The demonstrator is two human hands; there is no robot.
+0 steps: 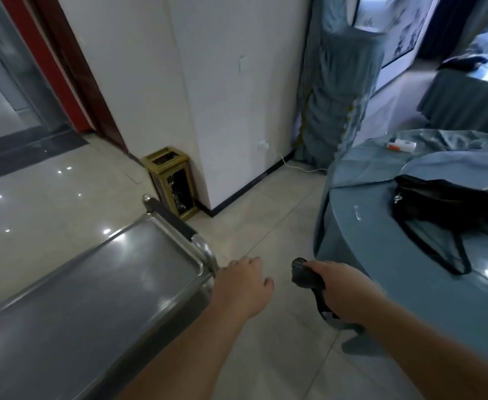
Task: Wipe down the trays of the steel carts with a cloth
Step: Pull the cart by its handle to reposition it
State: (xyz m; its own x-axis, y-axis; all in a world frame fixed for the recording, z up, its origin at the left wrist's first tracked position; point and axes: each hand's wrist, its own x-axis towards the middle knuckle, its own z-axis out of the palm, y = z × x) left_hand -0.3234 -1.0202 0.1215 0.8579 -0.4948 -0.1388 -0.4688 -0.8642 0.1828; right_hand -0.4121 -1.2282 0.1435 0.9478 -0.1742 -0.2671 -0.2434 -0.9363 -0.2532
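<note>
Currently the right hand grips the dark cloth, clear of the cart tray; left hand relaxed, empty, near the tray's corner; next, bring cloth onto tray.

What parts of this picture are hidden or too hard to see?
- Cart, head view: lower trays and wheels hidden under the top tray; its near end is cut off by the frame edge.
- Cloth: mostly covered by the right hand gripping it.
- Left hand: fingertips curl out of sight.
- Black bag: cut off at the right edge.
</note>
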